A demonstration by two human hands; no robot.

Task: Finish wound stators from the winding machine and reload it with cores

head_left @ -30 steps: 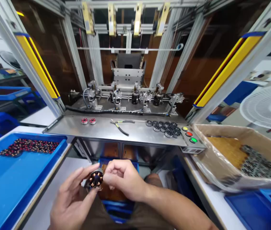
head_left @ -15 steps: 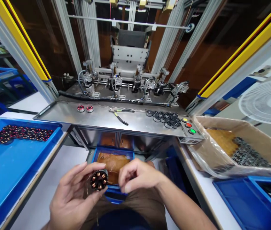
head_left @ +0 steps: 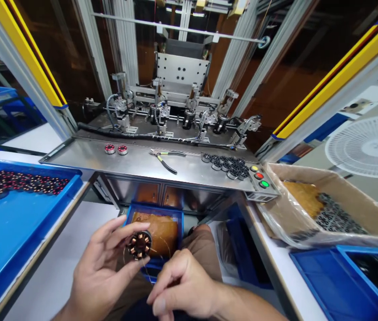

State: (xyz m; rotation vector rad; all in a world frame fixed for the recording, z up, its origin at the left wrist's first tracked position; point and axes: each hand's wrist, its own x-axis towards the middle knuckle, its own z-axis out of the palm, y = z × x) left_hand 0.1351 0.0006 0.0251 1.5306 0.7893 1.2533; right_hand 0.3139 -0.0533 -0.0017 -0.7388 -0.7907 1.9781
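Low in the frame, left of centre, the left hand [head_left: 100,272] grips a wound stator [head_left: 139,244] between thumb and fingertips, its round face with copper coils turned up toward the camera. The stator sits at the upper right edge of that hand, above the person's lap. A thin copper wire [head_left: 157,256] loops from the stator down toward the right hand [head_left: 180,292], which lies just below and to the right of the stator, apart from it. The right hand's fingers are curled in with the fingertips pinched together; the wire is too fine to tell whether they clamp it.

Directly behind the stator, in the lower middle, a small blue bin [head_left: 154,214] lined with brown paper sits under the steel bench [head_left: 142,162]. On the bench, in mid-frame, lie two red-wound stators [head_left: 115,149] to the left, a pair of pliers [head_left: 165,159] in the centre, and a cluster of dark unwound stator cores [head_left: 227,162] to the right, beside a panel with yellow, red and green buttons [head_left: 258,175]. Behind the bench, the upper middle holds a winding machine [head_left: 178,111] with a row of fixtures.

At the left edge, a blue tray [head_left: 25,218] carries a row of wound stators [head_left: 18,183]. At the right, a cardboard box [head_left: 352,196] lined with plastic holds more dark cores, with a blue crate [head_left: 336,285] below it and a white fan grille [head_left: 369,147] above it.
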